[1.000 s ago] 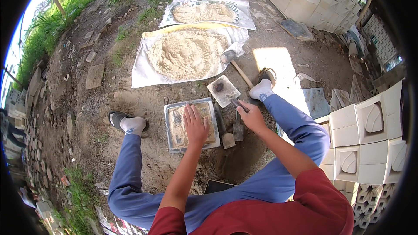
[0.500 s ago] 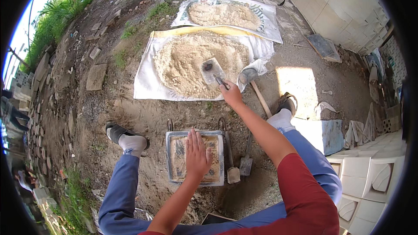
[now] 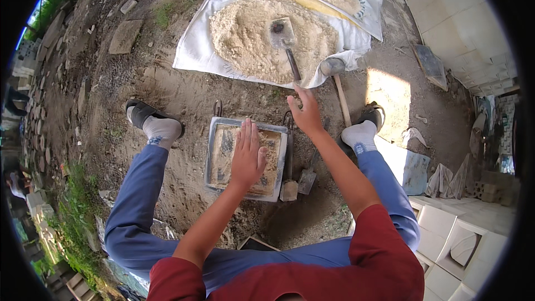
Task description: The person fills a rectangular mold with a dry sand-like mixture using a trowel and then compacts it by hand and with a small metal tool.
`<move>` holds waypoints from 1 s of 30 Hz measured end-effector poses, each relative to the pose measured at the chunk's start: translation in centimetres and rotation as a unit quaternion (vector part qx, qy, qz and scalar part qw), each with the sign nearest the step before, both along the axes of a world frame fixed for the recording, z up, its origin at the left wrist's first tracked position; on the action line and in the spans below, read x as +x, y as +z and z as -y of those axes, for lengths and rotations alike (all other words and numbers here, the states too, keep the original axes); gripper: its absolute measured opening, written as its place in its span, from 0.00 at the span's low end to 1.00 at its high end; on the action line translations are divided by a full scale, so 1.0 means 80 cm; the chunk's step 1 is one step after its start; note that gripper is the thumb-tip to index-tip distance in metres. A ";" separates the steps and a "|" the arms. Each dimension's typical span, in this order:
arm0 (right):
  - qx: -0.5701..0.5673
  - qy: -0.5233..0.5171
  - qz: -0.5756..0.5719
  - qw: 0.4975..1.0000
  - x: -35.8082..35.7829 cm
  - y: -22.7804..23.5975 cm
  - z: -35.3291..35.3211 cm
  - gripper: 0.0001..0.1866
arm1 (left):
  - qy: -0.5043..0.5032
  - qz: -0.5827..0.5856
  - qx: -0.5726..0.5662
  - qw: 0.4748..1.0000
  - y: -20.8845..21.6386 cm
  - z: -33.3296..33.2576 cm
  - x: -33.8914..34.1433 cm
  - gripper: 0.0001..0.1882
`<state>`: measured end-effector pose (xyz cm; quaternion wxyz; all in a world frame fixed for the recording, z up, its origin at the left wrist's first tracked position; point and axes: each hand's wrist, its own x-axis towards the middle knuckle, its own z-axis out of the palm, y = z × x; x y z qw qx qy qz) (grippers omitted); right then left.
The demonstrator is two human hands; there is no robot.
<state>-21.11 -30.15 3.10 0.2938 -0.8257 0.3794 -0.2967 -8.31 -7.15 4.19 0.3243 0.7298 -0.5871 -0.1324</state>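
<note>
Between grey-rimmed frame (image 3: pixel 282 161) and far sack (image 3: pixel 192 50), dirt strip (image 3: pixel 251 96); sandy fill (image 3: pixel 227 159) dark-patched; left hand (image 3: pixel 247 159) over it, right hand (image 3: pixel 306 114) near trowel (image 3: pixel 292 64), both grips released.

Wearer, seen from where I stand: maroon T-shirt (image 3: pixel 312 276), short sleeves (image 3: pixel 376 231) stopping above the elbows. Long blue trousers (image 3: pixel 139 200), creased at the knees. Pale grey socks (image 3: pixel 161 129), blue marking at the ankle. Dark slide sandals (image 3: pixel 144 112), broad strap. Left hand (image 3: pixel 246 159), right hand (image 3: pixel 307 114): bare.

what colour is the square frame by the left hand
Grey; the square frame shows best in the head view.
</note>
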 end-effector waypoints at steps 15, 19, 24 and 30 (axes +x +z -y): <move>-0.170 -0.068 -0.293 0.938 0.024 -0.015 -0.286 0.52 | 0.073 0.111 0.019 0.991 -0.028 -0.135 0.068 0.35; -0.129 -0.085 -0.293 0.944 0.052 -0.009 -0.244 0.49 | 0.080 0.109 -0.009 0.991 -0.032 -0.134 0.069 0.35; -0.167 -0.099 -0.281 0.940 0.066 -0.006 -0.218 0.47 | 0.082 0.066 -0.039 0.994 -0.034 -0.132 0.071 0.34; -0.176 -0.031 -0.273 0.945 0.044 -0.013 -0.259 0.47 | 0.131 0.020 -0.093 0.987 -0.037 -0.138 0.073 0.33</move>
